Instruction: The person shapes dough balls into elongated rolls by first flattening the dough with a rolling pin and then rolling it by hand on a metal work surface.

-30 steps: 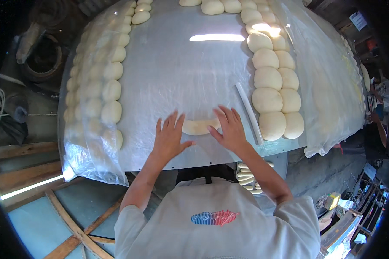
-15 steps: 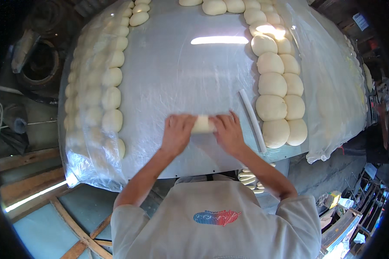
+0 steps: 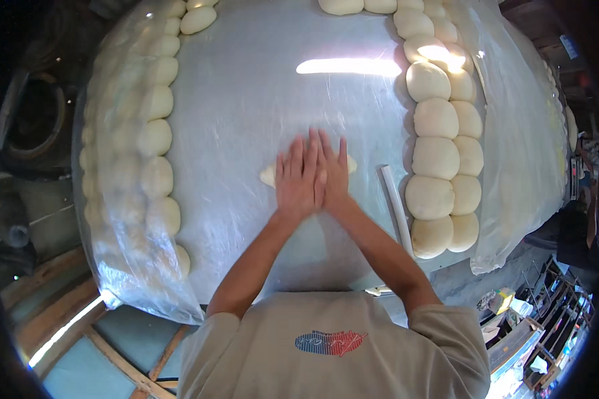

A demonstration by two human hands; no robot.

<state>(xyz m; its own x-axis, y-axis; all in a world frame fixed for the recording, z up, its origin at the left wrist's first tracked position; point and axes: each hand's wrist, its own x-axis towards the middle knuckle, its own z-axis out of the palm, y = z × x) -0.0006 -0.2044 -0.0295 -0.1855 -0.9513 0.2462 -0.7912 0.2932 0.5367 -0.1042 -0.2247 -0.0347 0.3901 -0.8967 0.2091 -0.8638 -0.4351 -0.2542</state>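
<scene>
A roll of pale dough [image 3: 268,176] lies crosswise on the grey metal tabletop [image 3: 246,93], mostly covered by my hands; only its two tapered ends show. My left hand [image 3: 299,176] presses flat on the dough with fingers stretched forward. Against it, partly overlapped, my right hand [image 3: 336,169] also lies flat on the dough, fingers extended. To the right of my hands a pale, thin rod [image 3: 396,206] rests on the table, close beside a double row of round dough balls [image 3: 436,157].
Along the left side, more dough balls [image 3: 157,176] sit partly under clear plastic sheeting [image 3: 123,246]. Another plastic sheet [image 3: 512,166] covers the right side. Several dough balls [image 3: 340,5] line the far edge. Cluttered shelving [image 3: 546,332] stands at the lower right.
Both hands have come together over the dough and flattened onto it, after gripping it from its two ends. The dough now shows tapered ends. The whole view has shifted slightly.
</scene>
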